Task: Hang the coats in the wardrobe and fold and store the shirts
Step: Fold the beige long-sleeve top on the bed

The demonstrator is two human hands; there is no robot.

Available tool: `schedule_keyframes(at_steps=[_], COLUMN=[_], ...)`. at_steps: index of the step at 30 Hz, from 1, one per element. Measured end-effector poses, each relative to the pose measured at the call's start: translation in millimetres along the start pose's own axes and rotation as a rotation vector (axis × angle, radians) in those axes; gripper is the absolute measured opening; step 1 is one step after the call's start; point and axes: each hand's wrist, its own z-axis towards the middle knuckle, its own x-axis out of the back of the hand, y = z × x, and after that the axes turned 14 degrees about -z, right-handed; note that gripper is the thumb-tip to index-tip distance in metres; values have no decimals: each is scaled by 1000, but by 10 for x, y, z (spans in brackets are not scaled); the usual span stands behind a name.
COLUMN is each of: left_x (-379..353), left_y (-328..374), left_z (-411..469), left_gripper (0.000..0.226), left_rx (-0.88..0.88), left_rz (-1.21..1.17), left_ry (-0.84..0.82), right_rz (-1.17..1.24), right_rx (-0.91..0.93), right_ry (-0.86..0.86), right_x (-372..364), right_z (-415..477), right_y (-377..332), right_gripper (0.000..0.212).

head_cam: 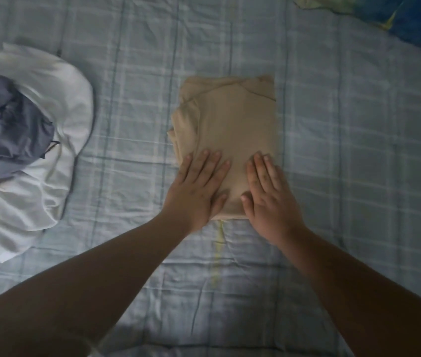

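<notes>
On the checked bedsheet [126, 99], left grip [199, 186] and right grip [268, 194] press flat, fingers straight, on the folded beige shirt [230, 119].

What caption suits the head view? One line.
Pressing a folded beige shirt flat with left hand and right hand on a checked sheet; crumpled clothes beside.

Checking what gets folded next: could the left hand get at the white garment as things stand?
Probably yes. The left hand lies flat on the folded beige shirt, holding nothing, and only bare checked bedsheet separates it from the white garment to its left.
</notes>
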Motion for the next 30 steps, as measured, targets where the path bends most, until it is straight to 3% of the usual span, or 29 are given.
schedule_keyframes(at_steps=[4, 10, 17, 20, 24, 27, 30], left_x=[81, 243, 319, 381, 492, 520, 526], left_y=[30, -119, -72, -43, 108, 307, 503], left_z=[-102, -203, -177, -207, -366, -715, -1044], left_gripper=[67, 90, 88, 72, 76, 80, 89], left_rx=[-76, -198, -203, -193, -124, -136, -140], left_rz=[8, 82, 134, 143, 67, 47, 40], left_ry=[-11, -220, -285, -284, -337, -423, -618], right_rz=[-14, -86, -66, -77, -132, -88, -61], right_rx=[35, 340, 366, 336, 325, 379, 430], right_ry=[31, 5, -12, -31, -133, -195, -312], right_x=[50, 46, 132, 194, 296, 356, 411], right_z=[-50, -183, -124, -131, -335, -730, -1118], right_y=[21, 212, 253, 232, 183, 126, 5], right_gripper=[72, 90, 62, 58, 59, 59, 59])
